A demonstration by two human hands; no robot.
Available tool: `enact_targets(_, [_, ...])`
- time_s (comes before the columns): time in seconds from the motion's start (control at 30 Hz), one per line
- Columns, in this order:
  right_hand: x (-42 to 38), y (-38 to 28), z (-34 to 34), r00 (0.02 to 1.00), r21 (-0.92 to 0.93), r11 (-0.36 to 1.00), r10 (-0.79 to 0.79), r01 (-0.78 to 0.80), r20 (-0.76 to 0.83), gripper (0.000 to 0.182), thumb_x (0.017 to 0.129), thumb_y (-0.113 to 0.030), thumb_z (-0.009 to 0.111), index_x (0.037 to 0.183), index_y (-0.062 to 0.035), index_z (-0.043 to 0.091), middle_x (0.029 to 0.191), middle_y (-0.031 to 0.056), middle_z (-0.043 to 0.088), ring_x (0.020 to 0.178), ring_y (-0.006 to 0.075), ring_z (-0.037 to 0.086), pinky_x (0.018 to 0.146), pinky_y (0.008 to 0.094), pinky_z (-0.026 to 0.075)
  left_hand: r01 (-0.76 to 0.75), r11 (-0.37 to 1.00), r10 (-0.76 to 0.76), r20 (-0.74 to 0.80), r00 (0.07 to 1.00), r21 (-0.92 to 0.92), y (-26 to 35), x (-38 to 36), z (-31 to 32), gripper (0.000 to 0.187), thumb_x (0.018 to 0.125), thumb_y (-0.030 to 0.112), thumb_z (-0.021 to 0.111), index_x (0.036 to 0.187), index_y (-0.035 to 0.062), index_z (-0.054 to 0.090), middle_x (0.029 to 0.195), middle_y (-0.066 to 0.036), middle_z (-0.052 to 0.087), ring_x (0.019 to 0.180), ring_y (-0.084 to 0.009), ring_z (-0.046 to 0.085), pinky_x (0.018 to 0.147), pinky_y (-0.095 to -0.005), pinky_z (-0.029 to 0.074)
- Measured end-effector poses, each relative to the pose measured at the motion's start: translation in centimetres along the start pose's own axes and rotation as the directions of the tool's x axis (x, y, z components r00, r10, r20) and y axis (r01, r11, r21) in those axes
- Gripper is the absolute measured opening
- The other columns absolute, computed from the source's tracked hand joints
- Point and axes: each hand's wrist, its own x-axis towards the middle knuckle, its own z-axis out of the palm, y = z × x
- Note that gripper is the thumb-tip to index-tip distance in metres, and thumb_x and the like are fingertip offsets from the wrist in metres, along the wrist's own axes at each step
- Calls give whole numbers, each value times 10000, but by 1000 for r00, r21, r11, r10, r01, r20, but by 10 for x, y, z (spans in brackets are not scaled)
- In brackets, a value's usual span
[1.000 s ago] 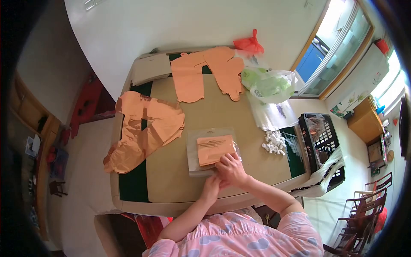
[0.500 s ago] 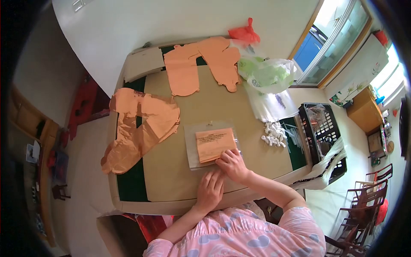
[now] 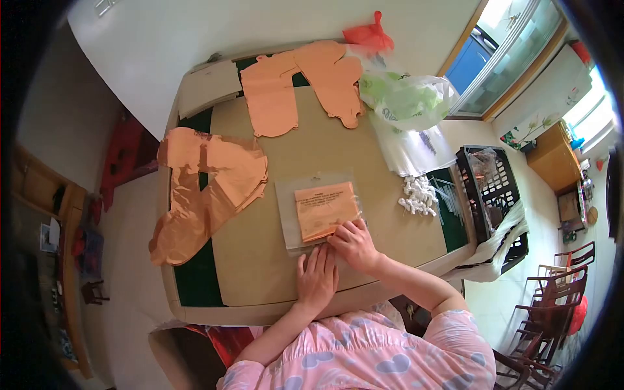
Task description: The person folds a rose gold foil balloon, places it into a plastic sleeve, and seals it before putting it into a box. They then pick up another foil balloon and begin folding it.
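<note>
A clear plastic bag [image 3: 286, 224] lies flat on the table, with a folded orange foil piece [image 3: 322, 208] inside and printed text showing on top. My right hand [image 3: 354, 246] is closed at the bag's lower right corner, its fingers bent and pressed together on the edge. Just to its left, my left hand [image 3: 318, 278] rests with fingers stretched out, the tips touching the bag's bottom edge. The two hands almost meet there.
Flat orange foil balloons [image 3: 214, 188] lie at the left, and more foil balloons [image 3: 270, 97] at the back. At right are a pile of white pieces [image 3: 418, 197], clear straws [image 3: 448, 198], plastic bags [image 3: 406, 107] and a black basket [image 3: 484, 188]. A red bag [image 3: 369, 36] sits behind.
My left hand has moved slightly up to the bag's bottom edge, its fingers straighter. My right hand stays at the lower right corner. The view has shifted a little.
</note>
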Motion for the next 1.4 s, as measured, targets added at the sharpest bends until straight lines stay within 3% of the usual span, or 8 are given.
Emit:
enact_targets(0.37, [7,4,11,995,-25,997,64,-66,-78,132,678,-192,616,770,-102,585,790,34,508,826,216,528,763,370,385,-50,996,43,88,995,80,-5,1,0,501,863,291,581,1294,47,505,1338,-117,481,1270,-250,417,1051,-622,233])
enact_targets(0.67, [-1,-7,3,990,-37,992,116,-119,-75,98,696,-145,669,779,-111,630,749,31,532,807,220,550,761,367,404,-37,995,35,26,999,90,-4,3,0,513,845,285,597,1282,32,508,1299,-106,497,1240,-241,441,1073,-608,219])
enact_targets(0.87, [20,4,-50,905,109,946,251,-304,344,90,789,-159,629,862,-112,654,815,56,592,868,265,567,771,387,433,-88,996,87,41,995,23,-2,-2,-1,474,794,216,651,1223,46,539,1239,-91,519,1170,-251,476,1025,-495,342])
enact_targets(0.93, [54,37,-50,933,129,956,218,-263,286,109,829,-157,599,909,-106,653,838,76,600,884,298,568,770,415,446,-103,995,103,-3,995,4,-2,-4,0,465,784,202,659,1210,53,545,1242,-81,518,1163,-252,477,990,-455,376])
enact_targets(1.0, [82,70,-19,986,170,971,165,-169,37,142,842,-159,581,949,-96,649,884,99,619,884,321,587,788,430,460,-123,992,123,-26,992,13,-2,-4,0,449,787,202,655,1197,51,554,1237,-79,526,1156,-250,483,976,-427,395])
enact_targets(1.17, [119,114,37,902,65,962,225,-267,368,234,818,-205,615,1010,-73,640,963,119,644,920,328,608,817,413,482,-147,985,149,-15,989,93,-1,-4,-2,422,809,215,636,1188,43,568,1216,-72,556,1142,-233,501,976,-395,398])
enact_targets(1.3, [149,111,3,600,-1,929,240,-371,763,346,756,-263,689,1037,-67,639,995,107,660,938,277,626,797,375,494,-141,983,144,-19,989,113,-2,-4,0,448,796,226,653,1207,74,563,1227,-53,553,1142,-222,500,968,-394,404])
enact_targets(1.4, [145,120,0,640,113,882,238,-457,731,403,709,-253,727,1061,-74,642,967,92,676,885,222,640,749,341,501,-145,983,149,-30,988,114,-2,-3,-1,436,799,224,651,1200,74,569,1217,-51,561,1136,-221,504,975,-390,399])
